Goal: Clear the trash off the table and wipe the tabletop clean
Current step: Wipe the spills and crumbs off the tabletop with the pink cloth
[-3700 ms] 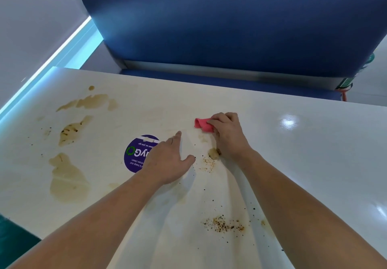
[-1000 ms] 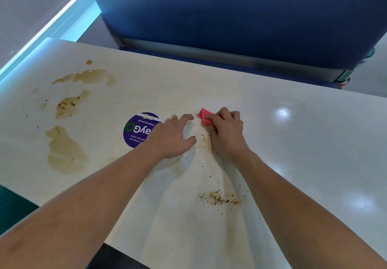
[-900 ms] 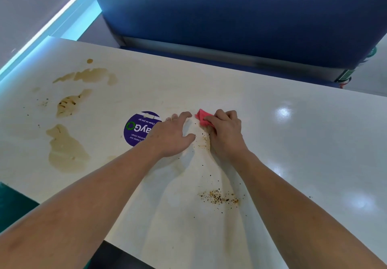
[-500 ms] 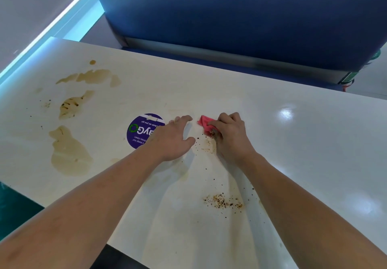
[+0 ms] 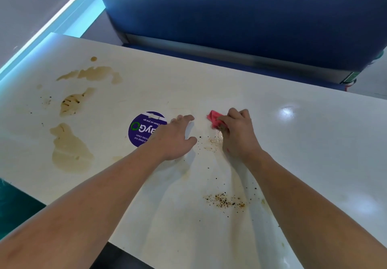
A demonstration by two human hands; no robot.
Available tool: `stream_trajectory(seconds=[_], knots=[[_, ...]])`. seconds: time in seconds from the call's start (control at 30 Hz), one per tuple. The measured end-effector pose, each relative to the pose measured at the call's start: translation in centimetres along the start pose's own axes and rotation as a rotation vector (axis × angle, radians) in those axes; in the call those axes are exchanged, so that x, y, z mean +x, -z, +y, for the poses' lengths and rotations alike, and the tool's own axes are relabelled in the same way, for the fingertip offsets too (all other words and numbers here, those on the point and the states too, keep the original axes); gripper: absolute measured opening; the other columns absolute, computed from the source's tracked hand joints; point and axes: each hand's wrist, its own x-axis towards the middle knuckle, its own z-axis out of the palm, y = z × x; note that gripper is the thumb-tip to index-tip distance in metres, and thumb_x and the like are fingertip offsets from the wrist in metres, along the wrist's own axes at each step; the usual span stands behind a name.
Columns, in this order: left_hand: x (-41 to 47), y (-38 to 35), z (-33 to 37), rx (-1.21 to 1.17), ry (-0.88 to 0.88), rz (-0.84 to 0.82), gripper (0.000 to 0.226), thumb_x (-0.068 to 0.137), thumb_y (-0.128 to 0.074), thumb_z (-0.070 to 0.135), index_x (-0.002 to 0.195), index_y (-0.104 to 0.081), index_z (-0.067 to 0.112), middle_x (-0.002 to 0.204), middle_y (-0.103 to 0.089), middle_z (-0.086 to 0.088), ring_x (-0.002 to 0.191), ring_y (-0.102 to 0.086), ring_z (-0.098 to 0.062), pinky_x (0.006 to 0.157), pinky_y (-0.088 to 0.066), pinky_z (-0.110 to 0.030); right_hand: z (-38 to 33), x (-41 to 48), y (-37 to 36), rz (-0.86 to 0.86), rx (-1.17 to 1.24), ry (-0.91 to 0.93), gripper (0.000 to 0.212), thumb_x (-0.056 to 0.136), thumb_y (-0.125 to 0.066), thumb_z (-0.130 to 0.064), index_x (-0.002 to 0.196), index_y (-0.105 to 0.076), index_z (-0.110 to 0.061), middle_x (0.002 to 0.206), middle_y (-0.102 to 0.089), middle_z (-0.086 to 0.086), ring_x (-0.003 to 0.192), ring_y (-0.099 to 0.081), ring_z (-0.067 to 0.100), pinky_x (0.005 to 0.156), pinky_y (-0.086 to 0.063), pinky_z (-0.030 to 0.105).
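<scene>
right hand (image 5: 238, 134) grips a red cloth (image 5: 214, 117) on the table (image 5: 314, 143), by crumbs (image 5: 211, 143). left hand (image 5: 173, 138) lies flat, fingers spread.

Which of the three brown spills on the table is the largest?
The spill nearest the person, left of the purple sticker; the two beyond it are clearly smaller.

The right hand (image 5: 236, 134) hides most of the red cloth (image 5: 214, 117), the left hand (image 5: 173, 140) covers the right side of the purple sticker (image 5: 139, 131), and the far blue seat (image 5: 230, 13) is cut off by the picture's edge.
</scene>
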Motion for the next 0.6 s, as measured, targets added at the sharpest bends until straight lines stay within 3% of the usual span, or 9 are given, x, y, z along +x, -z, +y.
stream_trajectory(seconds=[0.13, 0.3, 0.47, 0.6], knots=[[-0.2, -0.1, 0.4, 0.036, -0.021, -0.008, 0.064, 0.097, -0.045, 0.045, 0.155, -0.020, 0.033, 0.165, -0.025, -0.011, 0.131, -0.051, -0.031, 0.096, -0.042, -0.040, -1.2, -2.8, 0.2, -0.095, 0.013, 0.149, 0.019, 0.096, -0.068, -0.017, 0.114, -0.075, -0.017, 0.084, -0.040, -0.014, 0.082, -0.034, 0.021, 0.071, -0.041, 0.034], [-0.2, 0.1, 0.5, 0.030, -0.030, -0.019, 0.063, 0.097, -0.044, 0.044, 0.154, -0.021, 0.032, 0.163, -0.027, -0.011, 0.128, -0.052, -0.032, 0.090, -0.039, -0.038, 0.8, -5.0, 2.2, -0.138, -0.020, 0.207, 0.022, 0.093, -0.072, -0.017, 0.115, -0.074, -0.017, 0.086, -0.042, -0.014, 0.084, -0.036, 0.020, 0.072, -0.045, 0.038], [-0.3, -0.2, 0.2, 0.013, -0.021, -0.008, 0.063, 0.097, -0.045, 0.045, 0.154, -0.022, 0.032, 0.165, -0.025, -0.008, 0.128, -0.052, -0.032, 0.089, -0.036, -0.036, 0.4, -1.3, 0.1, 0.030, -0.087, -0.017, 0.021, 0.095, -0.067, -0.007, 0.112, -0.075, -0.018, 0.086, -0.041, -0.015, 0.085, -0.034, 0.021, 0.069, -0.045, 0.040], [-0.4, -0.3, 0.3, 0.028, -0.018, -0.014, 0.064, 0.097, -0.046, 0.044, 0.155, -0.022, 0.032, 0.166, -0.023, -0.009, 0.129, -0.051, -0.032, 0.094, -0.040, -0.038, -1.7, -4.3, -0.4, -0.013, -0.027, 0.118, 0.018, 0.095, -0.070, -0.015, 0.112, -0.075, -0.020, 0.085, -0.037, -0.019, 0.081, -0.031, 0.019, 0.069, -0.037, 0.031]])
